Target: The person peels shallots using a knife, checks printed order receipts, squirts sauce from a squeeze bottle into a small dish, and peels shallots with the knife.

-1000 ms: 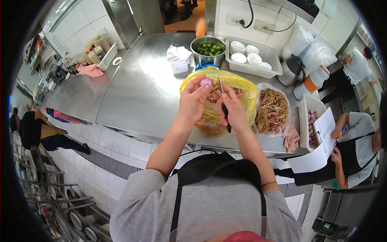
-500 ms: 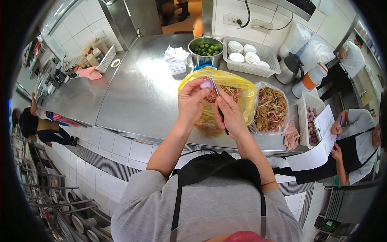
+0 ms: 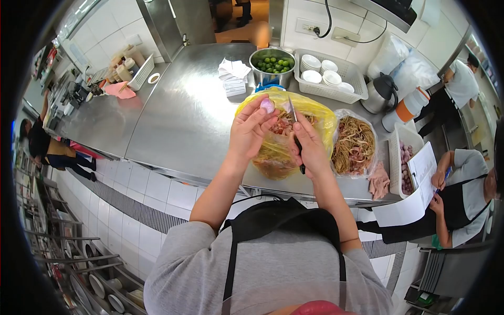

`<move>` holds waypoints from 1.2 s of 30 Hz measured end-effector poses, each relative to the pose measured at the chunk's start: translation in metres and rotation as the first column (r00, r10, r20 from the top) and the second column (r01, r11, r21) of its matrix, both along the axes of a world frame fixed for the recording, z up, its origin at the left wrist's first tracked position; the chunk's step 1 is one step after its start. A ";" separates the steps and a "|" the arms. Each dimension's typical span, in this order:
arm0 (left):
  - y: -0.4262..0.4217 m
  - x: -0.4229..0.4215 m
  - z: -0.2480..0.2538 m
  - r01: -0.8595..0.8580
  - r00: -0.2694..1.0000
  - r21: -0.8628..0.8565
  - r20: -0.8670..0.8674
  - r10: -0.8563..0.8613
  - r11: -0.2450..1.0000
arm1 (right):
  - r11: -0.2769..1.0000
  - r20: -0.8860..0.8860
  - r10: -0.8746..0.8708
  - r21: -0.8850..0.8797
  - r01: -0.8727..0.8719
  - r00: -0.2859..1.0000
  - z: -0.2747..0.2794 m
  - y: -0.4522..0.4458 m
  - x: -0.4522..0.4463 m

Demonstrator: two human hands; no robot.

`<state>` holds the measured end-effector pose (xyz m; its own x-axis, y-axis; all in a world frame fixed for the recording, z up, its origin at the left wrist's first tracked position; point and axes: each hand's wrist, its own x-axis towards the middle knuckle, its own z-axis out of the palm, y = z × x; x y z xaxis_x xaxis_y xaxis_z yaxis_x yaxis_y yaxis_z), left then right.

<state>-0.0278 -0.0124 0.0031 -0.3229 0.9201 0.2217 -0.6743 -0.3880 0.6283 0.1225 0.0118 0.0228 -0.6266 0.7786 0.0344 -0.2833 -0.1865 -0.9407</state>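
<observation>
Between the fingertips of my left hand (image 3: 247, 131) is a small purple shallot (image 3: 268, 106), its surface smooth and pale. My right hand (image 3: 311, 146) grips the black handle of a small knife (image 3: 292, 109), with the blade pointing up and away from me, apart from the shallot. Both hands are over a yellow plastic bag (image 3: 320, 116) that lies open on the counter, with reddish peelings (image 3: 282, 126) inside. Right of it, a clear plastic bag (image 3: 355, 142) is full of dry brown roots and skins.
On the steel counter (image 3: 178, 105), a pot of green limes (image 3: 272, 64) and a basket of white bowls (image 3: 331, 79) stand at the back. A crate of shallots (image 3: 405, 165) and a pink cloth (image 3: 379, 181) are at right. A co-worker (image 3: 462, 194) writes on papers there.
The knife has moved right, away from the shallot, and its blade now points up beside it. My left hand has turned slightly, showing more of the shallot.
</observation>
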 end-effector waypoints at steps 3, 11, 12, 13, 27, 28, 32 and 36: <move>-0.004 -0.005 -0.002 0.035 0.999 -0.017 0.019 -0.035 0.999 | 1.000 0.011 -0.019 0.004 0.019 1.000 0.001 0.006 0.006; -0.009 -0.003 0.000 0.030 0.999 -0.020 -0.026 -0.031 0.999 | 0.854 0.328 -0.259 0.517 0.057 0.909 -0.017 0.024 0.006; -0.009 -0.002 0.000 0.028 0.999 -0.020 -0.028 -0.028 0.999 | 0.854 0.326 -0.257 0.517 0.056 0.910 -0.012 0.020 0.005; -0.009 0.000 0.001 0.016 0.999 -0.037 -0.038 -0.018 0.999 | 0.886 0.245 -0.145 0.464 0.015 0.959 -0.006 0.016 0.004; -0.010 0.007 -0.001 -0.178 0.930 0.031 -0.320 0.179 0.984 | 0.865 0.170 -0.040 0.500 -0.051 0.985 -0.010 0.005 -0.008; -0.010 0.007 -0.001 -0.176 0.933 0.027 -0.315 0.175 0.984 | 0.885 0.130 -0.030 0.465 -0.034 0.991 -0.011 0.003 -0.011; -0.015 0.007 0.008 -0.101 0.987 -0.050 -0.131 0.094 0.994 | 0.980 0.095 0.052 0.187 -0.069 0.994 0.003 -0.002 -0.005; -0.017 0.002 0.008 -0.058 0.996 -0.067 -0.066 0.053 0.996 | 0.973 0.100 0.023 0.225 -0.045 0.995 0.007 -0.001 -0.002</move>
<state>-0.0256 -0.0292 0.0110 -0.3609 0.9149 0.1807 -0.6102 -0.3782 0.6961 0.1204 0.0112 0.0298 -0.6618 0.7354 0.1457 -0.1868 0.0265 -0.9820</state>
